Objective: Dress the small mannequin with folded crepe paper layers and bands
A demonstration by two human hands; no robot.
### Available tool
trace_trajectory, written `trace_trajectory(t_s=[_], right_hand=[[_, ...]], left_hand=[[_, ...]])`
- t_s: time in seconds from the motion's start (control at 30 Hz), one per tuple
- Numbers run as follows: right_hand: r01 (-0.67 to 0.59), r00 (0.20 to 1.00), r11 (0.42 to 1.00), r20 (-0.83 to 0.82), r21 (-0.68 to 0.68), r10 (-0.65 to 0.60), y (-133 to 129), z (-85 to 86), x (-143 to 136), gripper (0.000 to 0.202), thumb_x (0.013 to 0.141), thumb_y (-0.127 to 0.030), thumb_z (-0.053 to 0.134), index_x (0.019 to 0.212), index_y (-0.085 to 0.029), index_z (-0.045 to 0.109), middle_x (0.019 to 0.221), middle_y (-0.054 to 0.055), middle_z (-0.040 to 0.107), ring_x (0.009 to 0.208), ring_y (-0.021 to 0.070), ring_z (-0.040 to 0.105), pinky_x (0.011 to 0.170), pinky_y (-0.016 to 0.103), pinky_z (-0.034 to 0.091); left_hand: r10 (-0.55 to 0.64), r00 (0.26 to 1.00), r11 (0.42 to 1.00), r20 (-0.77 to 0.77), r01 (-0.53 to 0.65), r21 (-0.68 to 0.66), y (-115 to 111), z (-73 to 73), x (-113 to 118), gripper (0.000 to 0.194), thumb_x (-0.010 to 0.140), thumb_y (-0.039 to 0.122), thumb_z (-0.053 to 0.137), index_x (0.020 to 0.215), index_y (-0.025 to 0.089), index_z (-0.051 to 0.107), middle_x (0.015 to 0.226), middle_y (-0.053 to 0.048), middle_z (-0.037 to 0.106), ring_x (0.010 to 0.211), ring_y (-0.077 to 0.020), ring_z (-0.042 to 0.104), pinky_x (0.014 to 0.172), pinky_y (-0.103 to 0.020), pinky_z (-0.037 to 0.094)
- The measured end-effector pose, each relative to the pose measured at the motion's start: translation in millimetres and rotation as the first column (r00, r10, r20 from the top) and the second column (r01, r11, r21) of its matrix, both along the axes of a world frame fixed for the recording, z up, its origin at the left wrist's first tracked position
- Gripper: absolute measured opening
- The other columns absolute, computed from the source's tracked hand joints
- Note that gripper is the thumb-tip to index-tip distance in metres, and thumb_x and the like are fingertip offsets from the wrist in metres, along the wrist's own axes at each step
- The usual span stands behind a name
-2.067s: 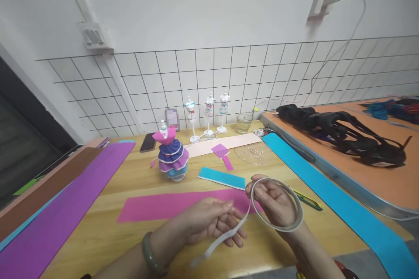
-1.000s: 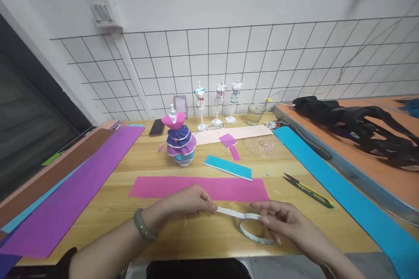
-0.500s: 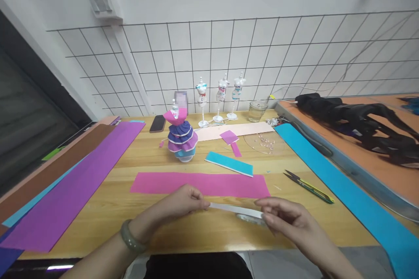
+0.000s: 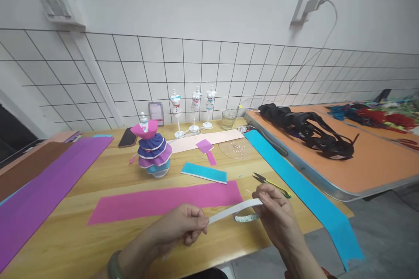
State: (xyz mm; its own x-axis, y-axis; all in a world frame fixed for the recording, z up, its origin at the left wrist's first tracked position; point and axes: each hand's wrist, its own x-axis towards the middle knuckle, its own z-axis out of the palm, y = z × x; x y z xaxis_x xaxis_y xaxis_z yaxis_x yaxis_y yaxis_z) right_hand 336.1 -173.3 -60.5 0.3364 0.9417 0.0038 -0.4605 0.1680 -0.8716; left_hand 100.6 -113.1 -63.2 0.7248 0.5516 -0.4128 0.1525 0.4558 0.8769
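Note:
Between my hands a strip of white tape (image 4: 229, 211) is stretched above the table. My left hand (image 4: 186, 224) pinches its loose end between thumb and fingers. With my right hand (image 4: 276, 213) I hold the roll side of the tape; the printed inner ring (image 4: 246, 218) shows beside the fingers, which hide part of the roll. Behind the tape lies a long pink strip (image 4: 157, 202), flat on the wooden table. A small dress form in a tiered pink, blue and purple dress (image 4: 153, 150) stands at the back left. Thread snips (image 4: 273, 184) lie just beyond my right hand.
Three white mini dress forms (image 4: 177, 115) and a glass (image 4: 229, 119) stand along the wall. A short blue piece (image 4: 203, 173) lies mid-table. Purple (image 4: 65, 183) and brown (image 4: 32, 168) strips cover the left; a long blue strip (image 4: 294, 187) hangs off the right edge beside an orange table (image 4: 353, 178).
The view has turned to the right. My right hand has risen and tilted, lifting the tape roll, so the strip now slopes upward to the right. My left hand still pinches the end.

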Motion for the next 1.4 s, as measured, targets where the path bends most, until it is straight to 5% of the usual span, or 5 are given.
trace_trajectory(t_s=[0.37,0.63,0.77,0.93,1.4], right_hand=[[0.479,0.866,0.87,0.101,0.112,-0.49,-2.3,25.4,76.1,0.028,0.061,-0.032,0.082,0.083,-0.025,0.066,0.076,-0.002,0.061,0.067,0.0126,0.057,0.066,0.028,0.047],[0.755,0.22,0.471,0.501,0.456,-0.837,10.0,30.3,94.0,0.035,0.073,-0.036,0.071,0.102,-0.015,0.068,0.082,0.006,0.066,0.071,0.0173,0.061,0.072,0.034,0.048],[0.499,-0.19,0.622,0.776,0.603,-0.601,29.2,-5.9,108.4,0.034,0.085,-0.039,0.055,0.101,-0.012,0.068,0.086,0.012,0.069,0.074,0.0223,0.063,0.072,0.035,0.049],[0.271,-0.39,0.869,0.873,0.414,-0.294,45.2,-50.3,127.9,0.035,0.093,-0.034,0.039,0.111,-0.016,0.063,0.087,0.011,0.07,0.079,0.025,0.064,0.067,0.035,0.048],[0.113,-0.261,0.987,0.962,0.115,-0.082,56.9,-55.0,111.8,0.03,0.087,-0.021,0.037,0.096,-0.022,0.065,0.091,0.008,0.07,0.085,0.0243,0.063,0.071,0.034,0.052]], left_hand=[[0.139,0.986,0.97,-0.09,-0.118,0.214,-1.4,-21.7,3.3,0.058,0.071,0.06,0.061,0.098,0.01,0.061,0.076,-0.006,0.064,0.064,-0.0131,0.059,0.06,-0.026,0.043],[0.292,0.912,0.718,-0.288,-0.01,0.696,-3.9,-28.6,-27.2,0.031,0.087,0.038,0.049,0.102,0.016,0.064,0.089,-0.006,0.067,0.082,-0.0189,0.061,0.076,-0.032,0.048],[0.267,0.915,0.406,-0.303,0.178,0.897,-5.4,-32.4,-29.3,0.023,0.09,0.025,0.045,0.098,0.019,0.065,0.089,-0.006,0.068,0.085,-0.0204,0.061,0.077,-0.034,0.049],[0.3,0.882,0.128,-0.363,0.339,0.932,-1.4,-35.3,-31.2,0.019,0.087,0.013,0.048,0.096,0.018,0.064,0.091,-0.005,0.068,0.086,-0.0221,0.061,0.075,-0.038,0.052],[0.383,0.816,-0.201,-0.434,0.532,0.823,6.1,-45.7,-31.8,0.031,0.08,0.028,0.063,0.11,0.019,0.063,0.115,-0.003,0.068,0.103,-0.026,0.061,0.081,-0.04,0.057]])
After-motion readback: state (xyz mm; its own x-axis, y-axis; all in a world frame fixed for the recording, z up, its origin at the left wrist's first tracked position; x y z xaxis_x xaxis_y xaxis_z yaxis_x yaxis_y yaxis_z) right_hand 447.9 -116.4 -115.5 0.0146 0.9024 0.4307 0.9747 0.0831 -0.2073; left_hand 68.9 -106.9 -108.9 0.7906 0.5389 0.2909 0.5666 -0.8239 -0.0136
